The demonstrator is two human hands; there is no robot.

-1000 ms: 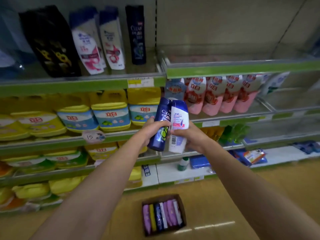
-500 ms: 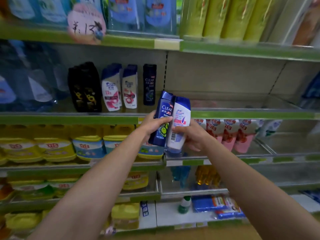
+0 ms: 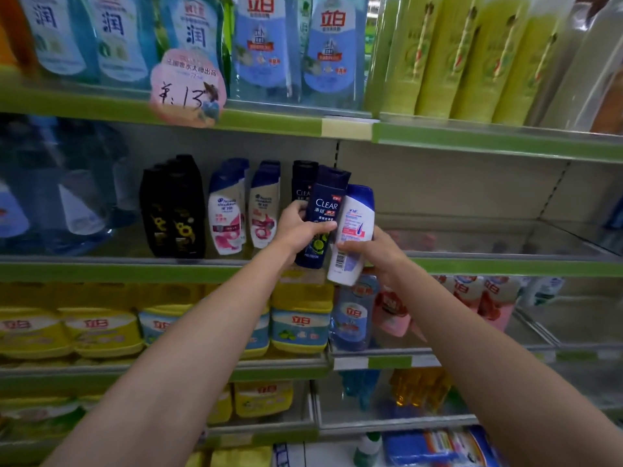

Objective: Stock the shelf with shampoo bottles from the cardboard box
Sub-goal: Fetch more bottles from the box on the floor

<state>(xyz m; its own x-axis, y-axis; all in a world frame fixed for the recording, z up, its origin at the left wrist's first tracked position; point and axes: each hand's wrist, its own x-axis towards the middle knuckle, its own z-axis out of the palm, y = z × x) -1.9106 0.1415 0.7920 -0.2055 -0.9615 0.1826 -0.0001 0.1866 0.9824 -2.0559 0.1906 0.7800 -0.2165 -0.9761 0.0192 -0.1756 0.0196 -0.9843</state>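
My left hand (image 3: 298, 232) grips a dark blue Clear shampoo bottle (image 3: 325, 210), held upright at the front edge of the green shelf (image 3: 505, 266). Touching its right side is a white bottle with a blue cap (image 3: 354, 230), tilted slightly, which my right hand (image 3: 374, 252) holds from below. On the shelf behind stand black bottles (image 3: 173, 207), white and pink shampoo bottles (image 3: 244, 207) and another dark Clear bottle (image 3: 301, 182). The cardboard box is out of view.
To the right of the held bottles the shelf board (image 3: 488, 234) shows bare surface. The shelf above holds blue refill pouches (image 3: 259, 45) and green bottles (image 3: 472, 55), with a pink price tag (image 3: 187, 85). Yellow detergent tubs (image 3: 101, 332) fill the shelf below.
Both hands have risen with the two bottles from the lower shelves up to the shampoo shelf. The view has tilted upward, and the box on the floor has dropped out of sight.
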